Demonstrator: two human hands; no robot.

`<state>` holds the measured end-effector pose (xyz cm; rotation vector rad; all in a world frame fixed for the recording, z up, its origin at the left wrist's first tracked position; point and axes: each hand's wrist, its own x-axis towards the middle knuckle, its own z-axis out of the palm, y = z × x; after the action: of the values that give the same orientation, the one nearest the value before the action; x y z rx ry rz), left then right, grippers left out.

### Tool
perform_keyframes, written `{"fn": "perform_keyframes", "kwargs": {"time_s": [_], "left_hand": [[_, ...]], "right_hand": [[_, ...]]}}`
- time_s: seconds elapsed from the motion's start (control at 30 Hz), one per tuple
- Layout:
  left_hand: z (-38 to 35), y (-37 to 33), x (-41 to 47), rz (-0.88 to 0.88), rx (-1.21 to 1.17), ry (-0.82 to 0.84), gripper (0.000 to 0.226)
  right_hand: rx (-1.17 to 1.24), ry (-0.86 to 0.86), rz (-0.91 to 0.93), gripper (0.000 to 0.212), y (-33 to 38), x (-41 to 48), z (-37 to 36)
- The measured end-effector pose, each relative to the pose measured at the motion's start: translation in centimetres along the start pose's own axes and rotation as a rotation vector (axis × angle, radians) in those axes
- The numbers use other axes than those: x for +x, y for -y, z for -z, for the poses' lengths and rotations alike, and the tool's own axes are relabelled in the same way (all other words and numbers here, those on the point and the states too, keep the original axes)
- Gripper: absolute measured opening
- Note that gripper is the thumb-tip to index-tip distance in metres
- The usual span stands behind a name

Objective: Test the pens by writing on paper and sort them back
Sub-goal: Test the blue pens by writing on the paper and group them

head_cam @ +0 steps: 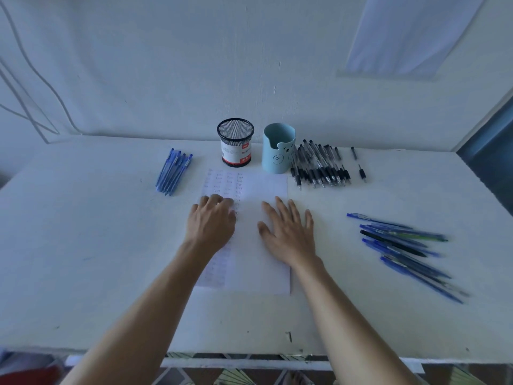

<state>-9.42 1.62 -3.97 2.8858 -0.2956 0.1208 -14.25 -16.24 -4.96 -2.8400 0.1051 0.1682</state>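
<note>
Both hands lay flat, fingers spread, holding nothing: left hand [212, 222] and right hand [287, 232] pinned the paper [247, 234], likely steadying it for writing. Sorted blue pens [173, 171] lay far left, black pens [319, 165] behind, and apparently untested pens [402, 245] lay right.

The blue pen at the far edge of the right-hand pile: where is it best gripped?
Probably pinch the blue pen at mid-barrel from above with the right hand. It lies flat, its far side free, the pile close on the near side.
</note>
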Motion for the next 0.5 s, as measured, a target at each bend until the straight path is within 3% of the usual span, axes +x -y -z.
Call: {"fn": "perform_keyframes", "kwargs": {"time_s": [0.13,0.27,0.4,0.5], "left_hand": [[0.3,-1.1,-0.1,0.012,-0.007,0.056,0.048],[-0.8,-1.2,-0.4,0.026,0.002,-0.008,0.047],[-1.2,-1.1,-0.6,0.022,-0.021,-0.061,0.043],[-1.3,-1.0,-0.6,0.020,-0.028,-0.076,0.042]], "right_hand": [[-0.029,-0.009,-0.001,0.062,0.0,-0.1,-0.3],[0.080,-0.007,0.002,0.052,-0.2,0.3,0.1],[0.437,-0.228,-0.003,0.035,-2.5,0.1,2.3],[0.229,-0.399,-0.153,0.032,-5.8,-0.8,4.4]]}}
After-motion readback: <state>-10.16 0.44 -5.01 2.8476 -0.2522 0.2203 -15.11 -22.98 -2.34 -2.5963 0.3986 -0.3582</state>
